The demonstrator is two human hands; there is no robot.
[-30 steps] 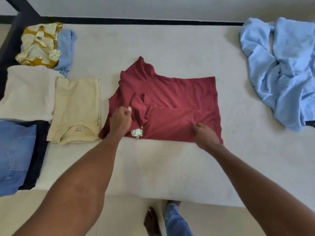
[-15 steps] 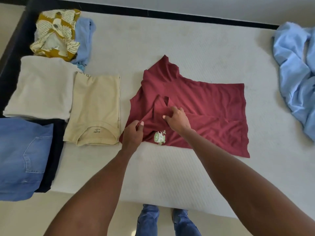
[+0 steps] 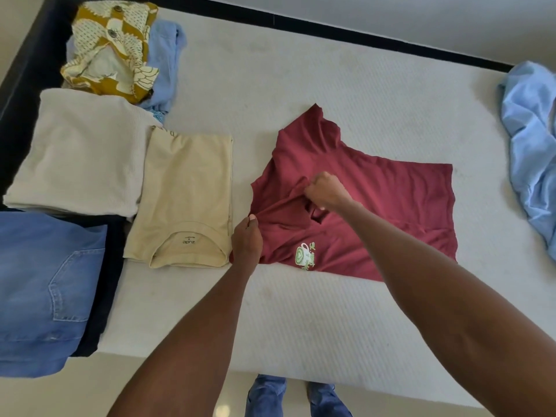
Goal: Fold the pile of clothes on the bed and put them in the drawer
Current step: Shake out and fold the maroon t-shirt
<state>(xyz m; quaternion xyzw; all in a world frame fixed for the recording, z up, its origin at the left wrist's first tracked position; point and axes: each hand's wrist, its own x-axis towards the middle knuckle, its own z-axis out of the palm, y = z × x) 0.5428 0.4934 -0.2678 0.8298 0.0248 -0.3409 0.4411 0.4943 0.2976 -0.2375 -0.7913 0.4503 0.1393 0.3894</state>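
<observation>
A maroon T-shirt with a green cup print lies partly folded in the middle of the white mattress. My left hand pinches the shirt's left edge near the front. My right hand is curled round a bunched fold of the shirt near its collar and lifts it slightly. A folded tan T-shirt lies just left of the maroon one.
A folded cream garment, folded blue jeans and a mustard patterned garment over a light blue one sit at the left. A crumpled light blue shirt lies at the right edge. The black bed frame runs along the left.
My right hand left the shirt's front right edge, came to the collar area and took hold of a fold there. My left hand slid down the left edge. The view shifted left.
</observation>
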